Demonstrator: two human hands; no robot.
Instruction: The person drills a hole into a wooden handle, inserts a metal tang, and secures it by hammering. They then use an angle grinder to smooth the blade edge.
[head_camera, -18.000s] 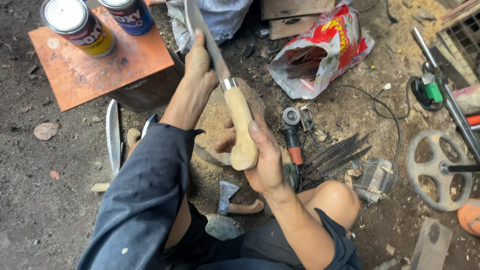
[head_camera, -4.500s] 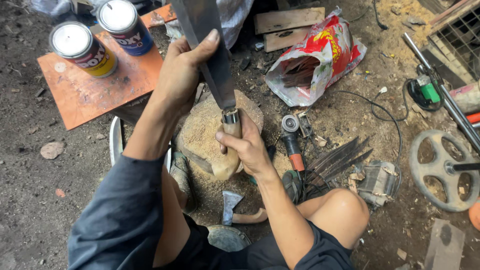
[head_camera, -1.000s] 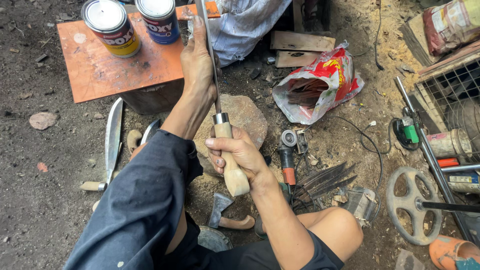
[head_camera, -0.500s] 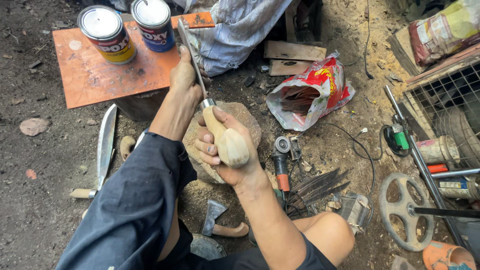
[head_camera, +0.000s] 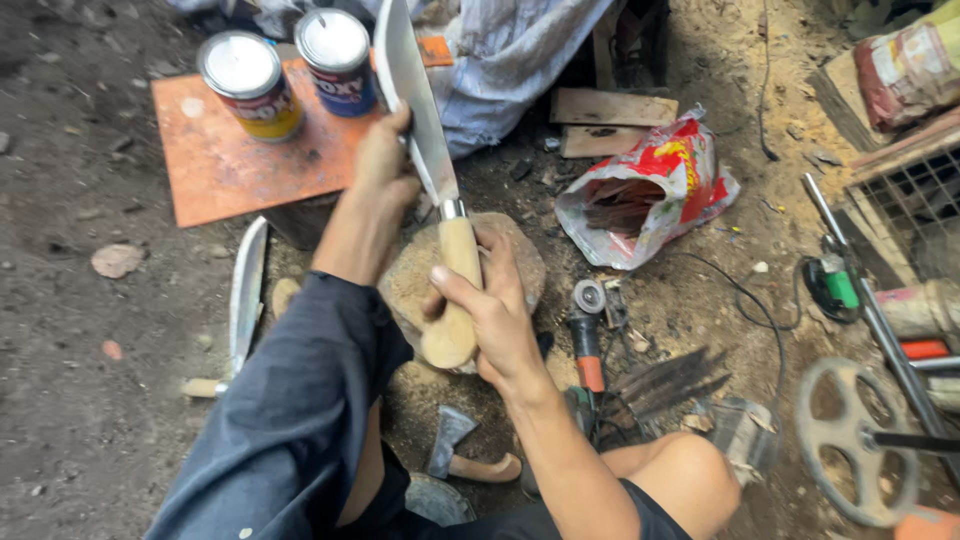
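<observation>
One knife (head_camera: 425, 130) is held in both hands above a round stone block (head_camera: 415, 275). The right hand (head_camera: 495, 320) is wrapped tight around the pale wooden handle (head_camera: 455, 300), thumb lying along its near side, butt end protruding below the palm. The left hand (head_camera: 385, 170) is pressed against the flat of the broad steel blade, just above the ferrule; its fingers are hidden behind the blade, so how far they curl cannot be told. The blade points up and away from the right-hand grip.

Beyond the left hand, two tin cans (head_camera: 245, 80) stand side by side on one orange board (head_camera: 225, 165). Left of the grip, one second knife (head_camera: 245, 295) lies on the ground. Below the right wrist lies one small hatchet (head_camera: 455, 450). Just right of the grip lies one angle grinder (head_camera: 585, 330), and further right one red-and-white plastic bag (head_camera: 650, 190). One metal wheel (head_camera: 850, 440) lies well apart, at the far right.
</observation>
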